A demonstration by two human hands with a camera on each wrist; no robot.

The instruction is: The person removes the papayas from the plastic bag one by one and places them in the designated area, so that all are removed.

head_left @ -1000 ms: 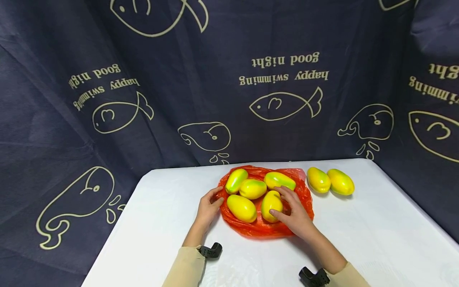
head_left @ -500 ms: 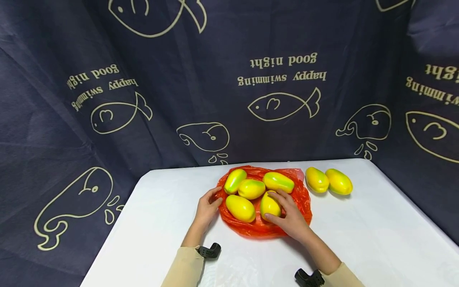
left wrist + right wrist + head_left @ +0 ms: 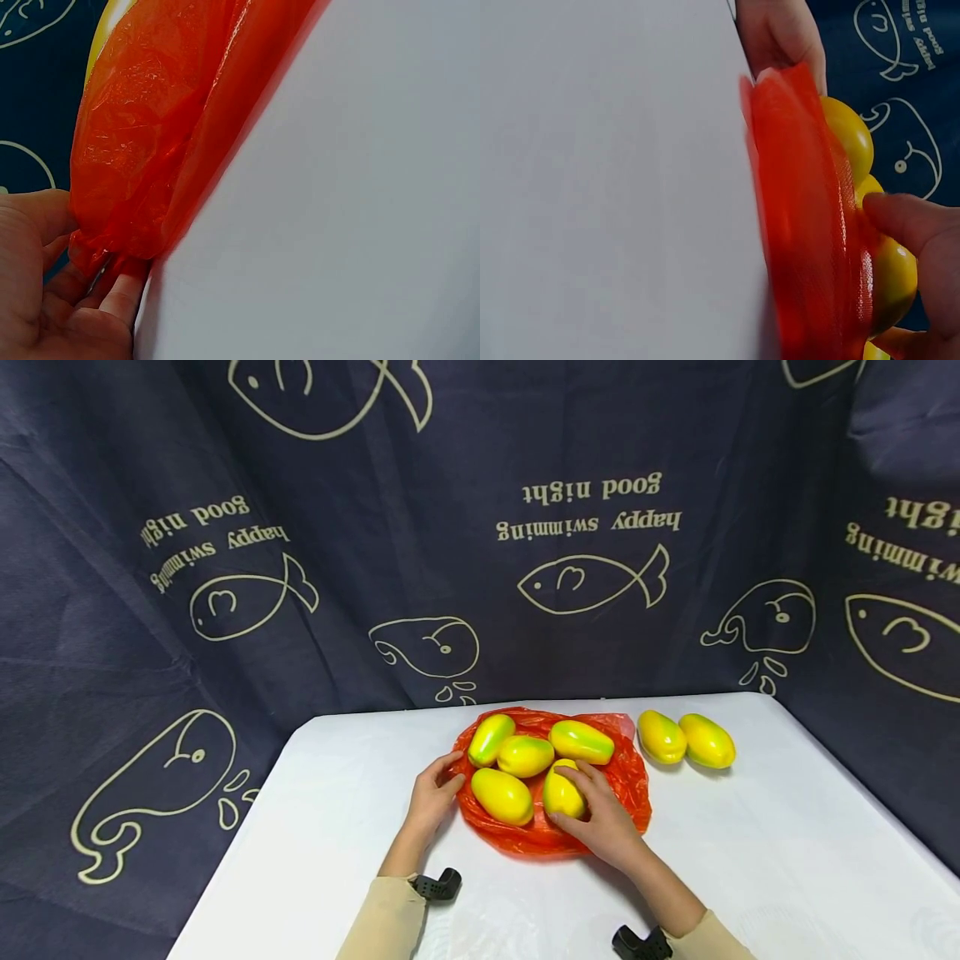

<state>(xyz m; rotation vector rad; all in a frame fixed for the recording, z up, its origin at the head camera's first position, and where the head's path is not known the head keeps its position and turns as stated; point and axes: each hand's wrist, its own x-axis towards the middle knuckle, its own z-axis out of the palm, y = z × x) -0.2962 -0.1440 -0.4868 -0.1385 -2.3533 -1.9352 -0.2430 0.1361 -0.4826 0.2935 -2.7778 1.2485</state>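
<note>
Head view, glossy yellow fruit (image 3: 561,795) (smooth, oval), crinkled red plastic (image 3: 525,842)

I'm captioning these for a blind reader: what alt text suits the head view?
A person's right hand grips one of five yellow-green fruits lying in an open red plastic bag, while the left hand holds the bag's left edge. Two more fruits lie to the right on the white table, before a dark curtain.

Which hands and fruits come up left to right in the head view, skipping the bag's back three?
Left hand, near-left fruit in the red bag, near-right fruit in that bag, right hand, left loose fruit, right loose fruit.
</note>
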